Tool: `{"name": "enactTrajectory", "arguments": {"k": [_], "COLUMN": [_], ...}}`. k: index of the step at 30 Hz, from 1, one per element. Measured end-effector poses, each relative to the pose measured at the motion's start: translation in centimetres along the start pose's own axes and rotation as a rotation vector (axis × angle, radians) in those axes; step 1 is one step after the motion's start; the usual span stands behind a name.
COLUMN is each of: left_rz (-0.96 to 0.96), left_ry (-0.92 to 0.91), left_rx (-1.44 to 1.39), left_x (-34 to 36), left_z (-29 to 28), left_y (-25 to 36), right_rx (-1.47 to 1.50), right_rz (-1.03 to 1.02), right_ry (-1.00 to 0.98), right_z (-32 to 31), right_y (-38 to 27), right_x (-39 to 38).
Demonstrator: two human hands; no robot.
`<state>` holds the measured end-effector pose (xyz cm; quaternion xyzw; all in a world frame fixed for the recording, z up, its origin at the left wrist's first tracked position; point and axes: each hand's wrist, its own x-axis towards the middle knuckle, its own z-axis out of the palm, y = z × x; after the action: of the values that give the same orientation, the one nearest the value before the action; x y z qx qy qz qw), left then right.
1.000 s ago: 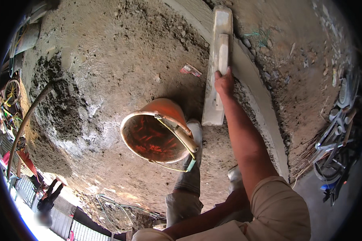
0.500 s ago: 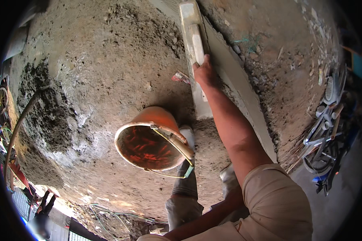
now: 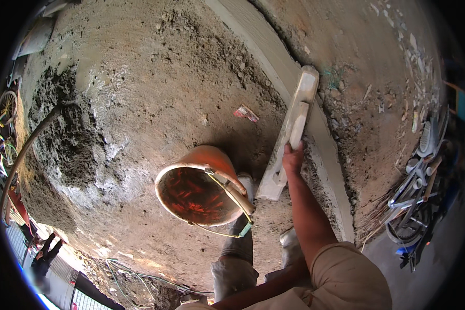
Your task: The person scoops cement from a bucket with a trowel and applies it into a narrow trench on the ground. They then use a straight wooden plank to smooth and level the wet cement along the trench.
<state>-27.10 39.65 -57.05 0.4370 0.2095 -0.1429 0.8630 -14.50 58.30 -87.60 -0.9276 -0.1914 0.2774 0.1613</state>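
My right hand (image 3: 293, 158) is closed around the handle of a long, pale hand float (image 3: 308, 82). The float lies slantwise across a strip of smooth grey mortar (image 3: 261, 44), its near end over the dirt beside the strip. Whether its whole face touches the mortar cannot be made out. Left of the float, an orange bucket (image 3: 210, 156) leans beside my foot, its mouth facing me and its handle hanging over the rim. My left forearm (image 3: 263, 295) crosses my lap at the bottom; the hand itself is hidden behind my right arm.
A scrap of red and white wrapper (image 3: 246, 113) lies on the dirt. Dark wet mix (image 3: 62, 134) is heaped at left near a curved hose (image 3: 31, 139). Metal tubes and scrap (image 3: 413, 196) are piled at right. Another person's legs (image 3: 47, 253) show at lower left.
My right hand has drawn the float back toward me and rightward along the mortar strip, and the float now slants the other way. The view has shifted slightly.
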Motion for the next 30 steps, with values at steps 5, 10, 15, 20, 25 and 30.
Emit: {"name": "enactTrajectory", "arguments": {"k": [5,10,15,20,25,30], "left_rz": [0.046,0.096,0.149,0.232,0.113,0.235], "left_ry": [0.041,0.089,0.190,0.315,0.478,0.830], "left_rx": [-0.011,0.007,0.039,0.094,-0.098,-0.085], "left_x": [0.4,1.4,1.8,1.5,-1.9,-7.5], "left_z": [-1.6,-3.7,-5.3,-4.9,-5.7,-7.1], "left_y": [-0.5,-0.7,-0.6,-0.1,1.0,5.5], "right_rx": [-0.133,-0.219,-0.344,-0.262,0.004,0.581], "right_rz": [-0.136,-0.357,-0.666,-0.712,-0.647,-0.369], "right_ry": [-0.018,-0.119,-0.242,-0.170,-0.101,-0.080], "right_z": [4.7,7.4,4.6,-3.3,-13.8,-23.1], "right_y": [-14.4,-31.3,-40.8,-35.8,-26.0,-21.6], "right_x": [6.7,13.4,9.5,3.8,-0.8,-5.5]}}
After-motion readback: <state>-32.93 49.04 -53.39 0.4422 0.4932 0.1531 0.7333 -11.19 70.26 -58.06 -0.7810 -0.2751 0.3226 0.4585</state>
